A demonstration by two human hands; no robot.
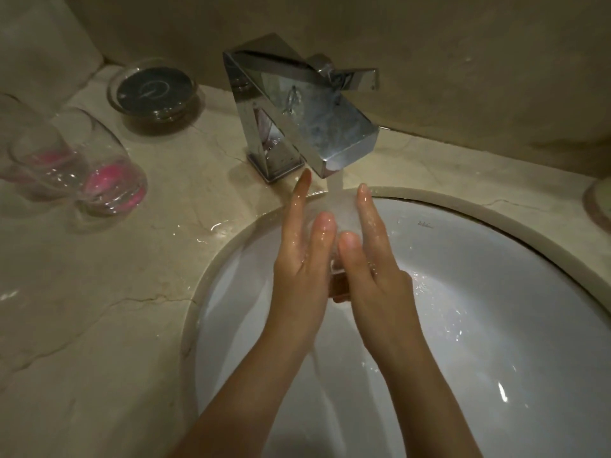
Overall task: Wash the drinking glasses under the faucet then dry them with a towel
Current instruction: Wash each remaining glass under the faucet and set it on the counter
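Water runs from the chrome faucet [299, 109] into the white sink [479, 302]. Under the stream, my left hand [299, 259] and my right hand [370, 259] face each other with straight, wet fingers. They press a clear drinking glass [337, 279] between the palms; it is blurred by water and mostly hidden. Two more clear glasses with pink bottoms [109, 183] [36, 160] stand on the marble counter at the left, apart from my hands.
A round glass dish with a dark insert [155, 90] sits on the counter [99, 309] behind the glasses, left of the faucet. Water pools on the counter by the sink's left rim. Part of a round object [599, 206] shows at the right edge.
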